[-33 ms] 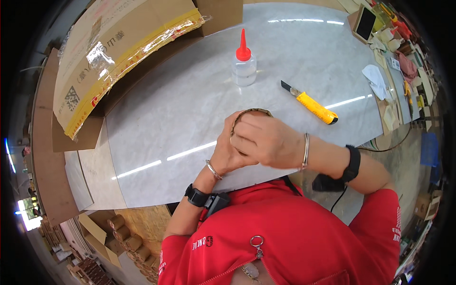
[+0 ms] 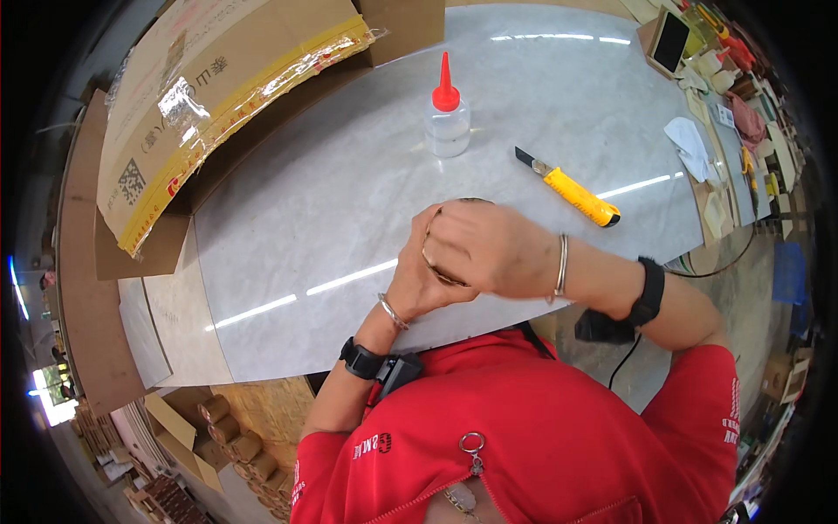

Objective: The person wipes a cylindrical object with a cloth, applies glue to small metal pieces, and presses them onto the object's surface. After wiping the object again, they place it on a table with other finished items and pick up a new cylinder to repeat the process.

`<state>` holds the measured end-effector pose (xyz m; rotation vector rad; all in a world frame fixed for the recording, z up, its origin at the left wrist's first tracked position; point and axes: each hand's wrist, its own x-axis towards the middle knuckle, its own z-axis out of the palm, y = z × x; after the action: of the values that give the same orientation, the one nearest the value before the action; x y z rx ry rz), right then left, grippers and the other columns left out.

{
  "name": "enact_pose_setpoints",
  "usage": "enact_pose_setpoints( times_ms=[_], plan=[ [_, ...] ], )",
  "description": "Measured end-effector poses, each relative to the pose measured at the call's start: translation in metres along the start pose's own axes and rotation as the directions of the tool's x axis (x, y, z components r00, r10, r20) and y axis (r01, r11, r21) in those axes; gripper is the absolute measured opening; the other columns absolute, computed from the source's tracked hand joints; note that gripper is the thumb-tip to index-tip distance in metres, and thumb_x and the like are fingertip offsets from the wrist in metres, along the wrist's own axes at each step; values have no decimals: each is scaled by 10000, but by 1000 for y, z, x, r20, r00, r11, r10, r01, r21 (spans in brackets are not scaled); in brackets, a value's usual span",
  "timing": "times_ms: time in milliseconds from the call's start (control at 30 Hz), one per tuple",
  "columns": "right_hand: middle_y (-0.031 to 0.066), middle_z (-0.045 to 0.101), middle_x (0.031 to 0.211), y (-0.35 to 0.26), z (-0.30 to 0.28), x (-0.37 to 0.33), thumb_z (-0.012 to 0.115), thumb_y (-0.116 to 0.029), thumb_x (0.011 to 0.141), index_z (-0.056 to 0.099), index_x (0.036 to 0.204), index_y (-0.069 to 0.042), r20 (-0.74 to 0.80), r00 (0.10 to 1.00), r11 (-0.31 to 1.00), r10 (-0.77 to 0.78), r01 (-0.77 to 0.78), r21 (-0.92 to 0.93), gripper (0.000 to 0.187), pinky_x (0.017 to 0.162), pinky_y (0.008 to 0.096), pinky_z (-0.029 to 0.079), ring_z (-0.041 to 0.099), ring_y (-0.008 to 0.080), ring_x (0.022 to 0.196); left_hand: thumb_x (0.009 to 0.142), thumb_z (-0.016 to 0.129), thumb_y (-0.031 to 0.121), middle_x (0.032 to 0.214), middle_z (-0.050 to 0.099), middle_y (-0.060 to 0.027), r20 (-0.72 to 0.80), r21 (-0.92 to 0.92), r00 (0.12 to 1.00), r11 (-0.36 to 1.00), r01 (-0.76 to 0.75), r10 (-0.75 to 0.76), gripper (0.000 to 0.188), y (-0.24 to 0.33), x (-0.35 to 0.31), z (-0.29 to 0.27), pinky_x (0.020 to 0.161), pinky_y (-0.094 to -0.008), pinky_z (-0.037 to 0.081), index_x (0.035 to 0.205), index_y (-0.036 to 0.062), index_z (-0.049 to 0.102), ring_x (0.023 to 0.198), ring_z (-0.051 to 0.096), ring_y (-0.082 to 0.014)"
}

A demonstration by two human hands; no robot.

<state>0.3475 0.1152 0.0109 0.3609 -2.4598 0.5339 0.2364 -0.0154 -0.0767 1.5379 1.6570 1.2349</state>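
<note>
Brown-rimmed round piece (image 2: 449, 279) held in cupped left hand (image 2: 417, 281), right hand (image 2: 489, 249) curled over it, grip unclear

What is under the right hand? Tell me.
Beneath the right hand, part of the left hand and a curved-rimmed object show. The object's middle is covered, so what it is cannot be told.

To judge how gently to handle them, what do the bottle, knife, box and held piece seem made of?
Bottle: probably plastic; translucent body, opaque red cap.
Knife: smooth yellow handle, likely plastic; dark, flat blade, likely metal.
Box: cardboard by its matt brown faces; glossy tape, likely plastic.
Held piece: mostly hidden; only a thin rim shows, so I can't tell.
</note>
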Motion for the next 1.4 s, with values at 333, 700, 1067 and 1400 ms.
enact_pose_setpoints(
  times_ms=[333, 700, 1067, 1400],
  plan=[
    [86, 493, 802, -3, -14, -5, 654, -85, 724, 581, 871, -16, 26, 958, 944, 286, -277, -176, 179, 608, 313, 497, 545, 247, 755, 539, 897, 259, 1256, 504, -115, -47, -237, 992, 967, 100, -114, 1009, 13, 2, 1, 967, -360, 448, 1347, 63, 325, 1155, 525, -231],
    [113, 530, 849, -11, 4, -6, 643, -65, 733, 618, 955, -3, -9, 939, 921, 343, -338, -193, 231, 627, 331, 480, 561, 267, 774, 569, 892, 290, 1294, 487, -130, -79, -163, 995, 986, 44, -58, 993, 11, 2, 3, 968, -378, 451, 1361, 75, 334, 1172, 526, -268],
    [115, 529, 822, -3, -4, 4, 646, -68, 695, 600, 931, -6, 93, 990, 993, 106, -100, -61, 248, 640, 339, 489, 565, 288, 774, 571, 874, 325, 1297, 476, -157, -16, -172, 996, 981, 89, -93, 892, 6, 1, 1, 988, -413, 418, 1307, 42, 457, 1179, 494, -336],
    [97, 525, 821, -21, 7, -2, 653, -73, 677, 598, 918, -9, 38, 998, 995, 50, -47, -86, 256, 647, 332, 488, 556, 268, 759, 515, 877, 302, 1252, 491, -152, -75, 202, 964, 951, -234, 254, 979, -15, 2, 8, 974, -401, 422, 1333, 55, 400, 1138, 510, -316]
  ],
)
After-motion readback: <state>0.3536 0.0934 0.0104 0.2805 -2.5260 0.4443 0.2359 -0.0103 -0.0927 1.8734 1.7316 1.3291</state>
